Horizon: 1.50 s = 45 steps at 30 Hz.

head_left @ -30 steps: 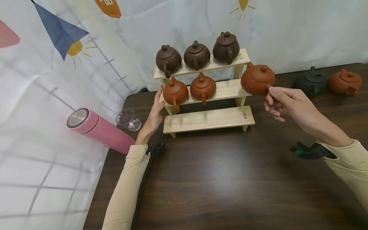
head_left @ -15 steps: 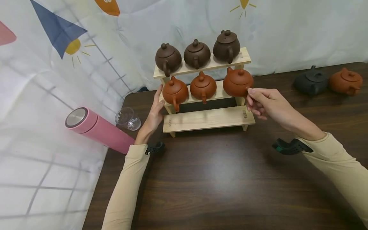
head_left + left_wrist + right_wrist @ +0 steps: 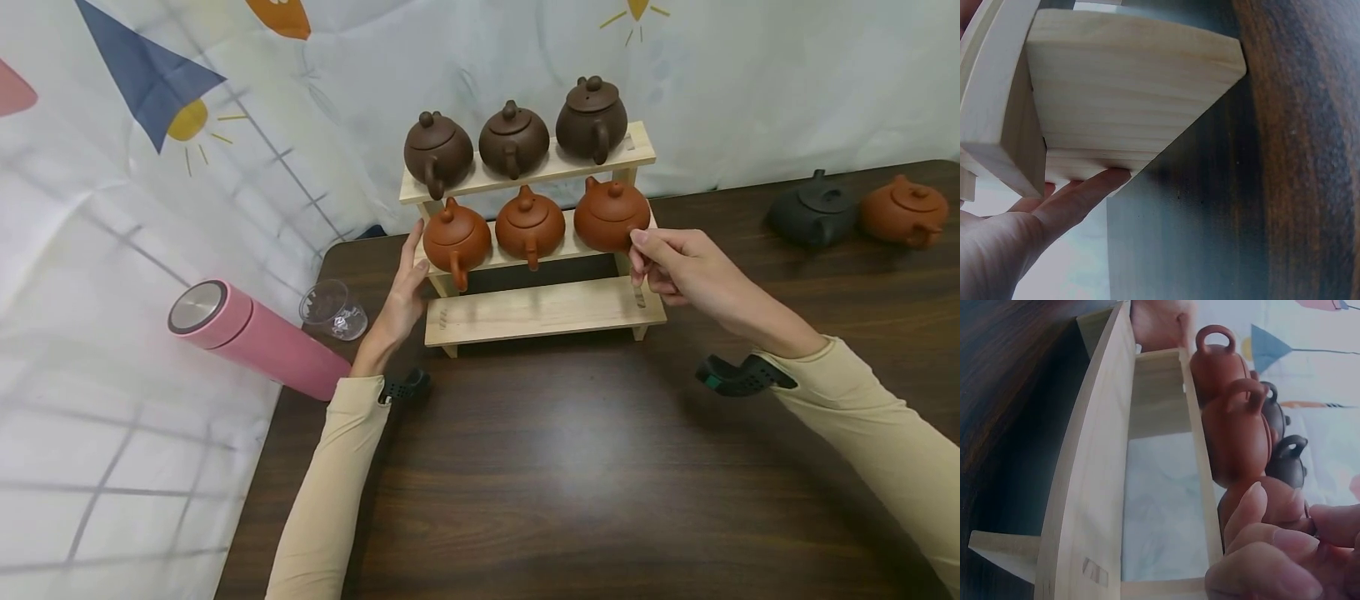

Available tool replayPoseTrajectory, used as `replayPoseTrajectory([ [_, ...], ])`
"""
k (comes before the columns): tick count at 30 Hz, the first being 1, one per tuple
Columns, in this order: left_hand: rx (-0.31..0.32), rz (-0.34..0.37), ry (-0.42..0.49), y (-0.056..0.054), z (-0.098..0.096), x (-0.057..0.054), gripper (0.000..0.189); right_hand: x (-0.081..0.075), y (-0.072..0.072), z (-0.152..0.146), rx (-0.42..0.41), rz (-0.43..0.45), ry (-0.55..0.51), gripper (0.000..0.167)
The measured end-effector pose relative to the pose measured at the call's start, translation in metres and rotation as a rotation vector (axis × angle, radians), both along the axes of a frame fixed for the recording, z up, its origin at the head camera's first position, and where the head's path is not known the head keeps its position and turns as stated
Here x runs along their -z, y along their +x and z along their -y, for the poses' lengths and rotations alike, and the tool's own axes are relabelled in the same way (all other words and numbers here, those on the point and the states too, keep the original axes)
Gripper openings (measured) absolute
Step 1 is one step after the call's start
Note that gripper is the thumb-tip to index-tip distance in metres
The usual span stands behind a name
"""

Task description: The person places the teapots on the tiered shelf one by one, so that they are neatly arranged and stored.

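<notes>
My right hand [image 3: 690, 271] pinches the handle of a reddish-brown clay teapot [image 3: 609, 218] at the right end of the middle tier of a pale wooden rack [image 3: 543, 312]. Whether its base bears on the shelf is hard to tell. Two similar teapots, the left one [image 3: 457, 237] and the middle one [image 3: 529, 227], sit beside it with handles toward me. My left hand [image 3: 401, 300] rests against the rack's left end; in the left wrist view its fingers [image 3: 1088, 197] lie stretched along the wooden side.
Dark brown teapots, one of them in the middle [image 3: 514, 142], stand on the top tier. A black teapot [image 3: 812, 212] and another reddish-brown teapot [image 3: 903, 212] are at right on the table [image 3: 570, 467]. A pink flask [image 3: 277, 346] and clear cup [image 3: 333, 310] stand left.
My right hand has carried the reddish-brown teapot leftward from beside the rack to the middle tier's right end. My left hand has stayed at the rack's left end.
</notes>
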<state>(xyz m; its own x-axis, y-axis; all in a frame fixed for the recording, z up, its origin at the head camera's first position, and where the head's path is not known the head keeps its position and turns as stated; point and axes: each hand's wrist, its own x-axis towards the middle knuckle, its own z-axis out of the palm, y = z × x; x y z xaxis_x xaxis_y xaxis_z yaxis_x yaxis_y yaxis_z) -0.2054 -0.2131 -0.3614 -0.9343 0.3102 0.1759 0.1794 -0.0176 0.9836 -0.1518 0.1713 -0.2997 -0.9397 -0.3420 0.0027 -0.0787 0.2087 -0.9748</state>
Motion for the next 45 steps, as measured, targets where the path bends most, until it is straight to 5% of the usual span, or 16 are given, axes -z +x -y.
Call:
replayPoseTrajectory([
  [29,0.001,-0.007,-0.015,0.000,0.001,-0.001,0.072,-0.004,0.003,0.016,0.007,0.058,0.067,0.046],
  [35,-0.004,-0.012,0.000,0.000,0.003,0.000,0.071,-0.004,0.005,-0.009,-0.016,0.032,0.072,0.041],
  [45,0.003,-0.010,0.002,0.000,0.001,0.000,0.072,0.019,-0.003,-0.096,0.193,0.029,0.111,0.030],
])
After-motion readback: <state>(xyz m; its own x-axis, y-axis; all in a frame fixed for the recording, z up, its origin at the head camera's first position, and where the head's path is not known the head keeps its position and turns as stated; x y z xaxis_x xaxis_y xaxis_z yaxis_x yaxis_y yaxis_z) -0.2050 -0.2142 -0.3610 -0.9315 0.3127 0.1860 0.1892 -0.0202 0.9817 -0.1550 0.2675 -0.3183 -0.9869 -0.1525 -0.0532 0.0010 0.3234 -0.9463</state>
